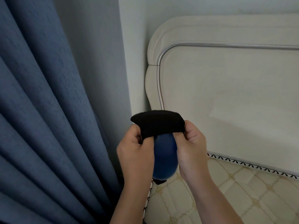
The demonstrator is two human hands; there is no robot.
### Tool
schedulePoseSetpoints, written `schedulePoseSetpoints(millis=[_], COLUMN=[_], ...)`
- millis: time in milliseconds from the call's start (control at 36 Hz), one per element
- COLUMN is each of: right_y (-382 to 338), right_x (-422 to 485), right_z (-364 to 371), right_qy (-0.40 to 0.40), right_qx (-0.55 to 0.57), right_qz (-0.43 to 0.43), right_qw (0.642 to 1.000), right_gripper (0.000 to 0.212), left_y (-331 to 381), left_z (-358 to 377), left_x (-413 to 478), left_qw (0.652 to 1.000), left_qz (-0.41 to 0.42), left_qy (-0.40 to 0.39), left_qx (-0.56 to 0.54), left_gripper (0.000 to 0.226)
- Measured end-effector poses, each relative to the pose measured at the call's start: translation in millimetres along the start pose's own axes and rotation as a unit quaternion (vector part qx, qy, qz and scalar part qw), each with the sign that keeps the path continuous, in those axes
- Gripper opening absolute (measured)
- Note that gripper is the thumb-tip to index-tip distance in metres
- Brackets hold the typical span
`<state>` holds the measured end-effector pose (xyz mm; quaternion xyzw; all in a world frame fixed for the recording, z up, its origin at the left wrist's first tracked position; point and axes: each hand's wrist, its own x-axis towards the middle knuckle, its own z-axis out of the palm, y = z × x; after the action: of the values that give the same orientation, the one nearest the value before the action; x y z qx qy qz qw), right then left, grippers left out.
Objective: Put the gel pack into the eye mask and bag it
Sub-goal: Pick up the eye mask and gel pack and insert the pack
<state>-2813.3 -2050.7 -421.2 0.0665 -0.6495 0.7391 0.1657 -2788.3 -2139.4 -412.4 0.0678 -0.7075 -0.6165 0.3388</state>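
Note:
I hold a black fabric eye mask (pixel 157 122) up in front of me, above the corner of the bed. My left hand (pixel 135 150) grips its left edge with curled fingers. My right hand (pixel 191 143) pinches its right edge. A dark blue gel pack (pixel 165 157) hangs between my hands, its top tucked under the mask's lower edge and its rounded bottom end showing below. A small black piece (pixel 160 181) shows under the gel pack. No bag is in view.
A cream padded headboard (pixel 226 94) fills the right side. Below it lies a mattress (pixel 226 196) with a gold lattice pattern. Heavy blue curtains (pixel 48 110) hang at the left, close to my left forearm.

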Motion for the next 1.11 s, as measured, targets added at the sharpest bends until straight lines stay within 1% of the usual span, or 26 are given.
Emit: schedulePoseSetpoints(millis=[28, 83, 111, 139, 167, 194, 222, 278, 333, 361, 417, 528, 556, 583, 639, 694, 778, 833, 889, 972, 1028, 1083, 1111], right_y=[0, 0, 0, -1, -1, -2, -3, -4, -4, -5, -5, -2, -1, 0, 1, 3, 6, 10, 12, 14, 13, 12, 12], right_x=[0, 1, 2, 3, 4, 5, 6, 8, 8, 8, 6, 4, 4, 4, 3, 4, 6, 8, 9, 11, 12, 11, 11], right_z=[0, -3, -6, -8, -11, -13, -15, -17, -19, -19, -18, -18, -18, -18, -18, -18, -18, -18, -19, -20, -20, -19, -19], right_qy=[-0.001, -0.007, -0.013, -0.023, -0.037, -0.054, -0.070, -0.099, -0.130, -0.146, -0.174, -0.193, -0.196, -0.202, -0.220, -0.215, -0.166, -0.141, -0.125, -0.125, -0.131, -0.130, -0.128], right_qx=[-0.007, -0.014, -0.014, -0.013, -0.011, -0.009, -0.008, -0.007, -0.009, -0.014, -0.028, -0.070, -0.084, -0.092, -0.089, -0.090, -0.102, -0.106, -0.115, -0.124, -0.128, -0.129, -0.128], right_qz=[-0.001, -0.001, -0.001, -0.003, -0.007, -0.011, -0.013, -0.010, -0.004, -0.003, -0.006, 0.005, 0.010, 0.021, 0.046, 0.057, 0.056, 0.059, 0.068, 0.091, 0.103, 0.109, 0.108], right_qw=[1.000, 1.000, 1.000, 1.000, 0.999, 0.998, 0.997, 0.995, 0.991, 0.989, 0.984, 0.979, 0.977, 0.975, 0.970, 0.971, 0.979, 0.983, 0.983, 0.980, 0.978, 0.977, 0.977], right_gripper=[0.021, 0.026, 0.029, 0.031, 0.033, 0.034, 0.034, 0.033, 0.031, 0.029, 0.024, 0.015, 0.016, 0.018, 0.026, 0.030, 0.031, 0.037, 0.043, 0.046, 0.042, 0.034, 0.028], left_y=[-1, -3, -4, -5, -5, -7, -9, -10, -10, -10, -9, -10, -10, -10, -11, -12, -12, -12, -10, -9, -8, -7, -6], left_z=[-1, -6, -10, -15, -20, -24, -27, -28, -25, -23, -20, -15, -14, -13, -12, -11, -10, -10, -10, -11, -12, -12, -11], left_x=[1, 5, 8, 10, 11, 13, 14, 16, 19, 21, 22, 25, 26, 26, 26, 25, 23, 21, 21, 22, 22, 20, 19], left_qw=[1.000, 0.996, 0.990, 0.978, 0.962, 0.944, 0.929, 0.912, 0.900, 0.900, 0.901, 0.909, 0.906, 0.904, 0.906, 0.909, 0.907, 0.902, 0.900, 0.897, 0.897, 0.900, 0.905], left_qz=[-0.006, -0.035, -0.056, -0.085, -0.116, -0.148, -0.178, -0.245, -0.292, -0.299, -0.300, -0.294, -0.293, -0.289, -0.273, -0.260, -0.249, -0.246, -0.246, -0.253, -0.249, -0.235, -0.227], left_qy=[-0.017, -0.076, -0.115, -0.163, -0.210, -0.252, -0.275, -0.261, -0.238, -0.233, -0.219, -0.127, -0.112, -0.103, -0.094, -0.089, -0.097, -0.111, -0.126, -0.145, -0.158, -0.171, -0.172], left_qx=[-0.008, -0.033, -0.062, -0.098, -0.130, -0.156, -0.170, -0.200, -0.219, -0.216, -0.223, -0.268, -0.283, -0.298, -0.309, -0.313, -0.326, -0.336, -0.337, -0.331, -0.330, -0.324, -0.316], left_gripper=[0.018, 0.020, 0.017, 0.008, 0.011, 0.026, 0.040, 0.061, 0.069, 0.069, 0.059, 0.022, 0.017, 0.017, 0.023, 0.027, 0.021, 0.019, 0.023, 0.031, 0.029, 0.023, 0.024])
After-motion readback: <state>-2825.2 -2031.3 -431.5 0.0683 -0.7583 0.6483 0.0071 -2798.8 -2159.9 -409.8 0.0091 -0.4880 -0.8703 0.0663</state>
